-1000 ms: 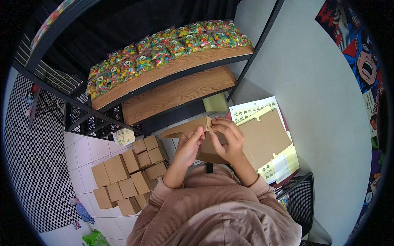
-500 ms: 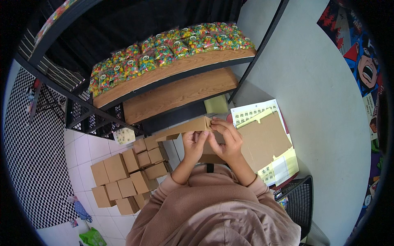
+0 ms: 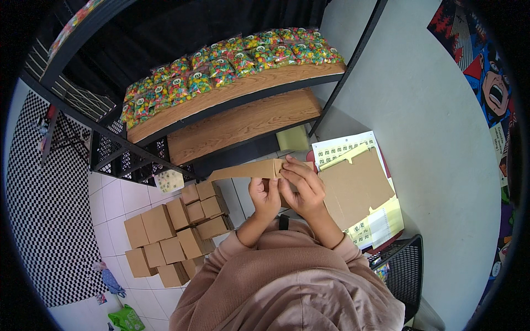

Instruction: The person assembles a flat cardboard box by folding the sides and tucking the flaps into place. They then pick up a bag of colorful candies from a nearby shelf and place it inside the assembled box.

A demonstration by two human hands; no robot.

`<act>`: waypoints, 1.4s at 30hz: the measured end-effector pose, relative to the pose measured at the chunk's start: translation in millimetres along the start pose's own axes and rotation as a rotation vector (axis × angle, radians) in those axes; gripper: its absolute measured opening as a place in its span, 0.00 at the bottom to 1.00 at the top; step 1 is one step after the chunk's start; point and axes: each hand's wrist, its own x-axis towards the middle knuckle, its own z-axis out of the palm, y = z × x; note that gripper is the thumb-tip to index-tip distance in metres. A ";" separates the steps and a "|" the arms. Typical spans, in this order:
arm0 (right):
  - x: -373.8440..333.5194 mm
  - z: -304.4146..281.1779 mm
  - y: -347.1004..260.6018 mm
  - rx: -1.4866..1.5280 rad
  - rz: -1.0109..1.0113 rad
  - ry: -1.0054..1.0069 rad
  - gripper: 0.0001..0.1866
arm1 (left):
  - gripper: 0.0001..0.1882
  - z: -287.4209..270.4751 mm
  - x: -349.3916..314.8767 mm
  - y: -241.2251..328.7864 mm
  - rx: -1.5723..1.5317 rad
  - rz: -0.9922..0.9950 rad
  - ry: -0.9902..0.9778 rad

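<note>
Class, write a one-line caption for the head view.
Left hand and right hand grip a partly folded cardboard box, with brown boxes grouped on the tiled floor at left.

Premises appear to be a small packing room. Noted: a rack with wooden shelves (image 3: 243, 124), one bearing rows of labelled bags (image 3: 221, 70); cardboard boxes (image 3: 170, 234) grouped on the tiled floor (image 3: 113, 237); label sheets (image 3: 327, 153) beneath flat cardboard (image 3: 356, 187).
</note>
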 end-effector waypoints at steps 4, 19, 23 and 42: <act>0.5 -0.4 -3.1 0.011 -0.018 0.002 0.10 | 0.08 -0.5 -2.7 -2.7 -0.016 0.023 0.021; 1.0 2.2 -5.2 -0.065 0.028 0.029 0.10 | 0.08 17.1 3.0 32.0 -0.343 -0.189 0.124; -1.4 0.7 1.3 -0.070 0.003 0.001 0.11 | 0.09 -14.5 6.4 28.9 -0.651 -0.742 0.140; -8.6 -1.5 16.6 -0.019 0.096 -0.107 0.11 | 0.09 -28.7 18.6 42.8 -0.533 -1.052 -0.326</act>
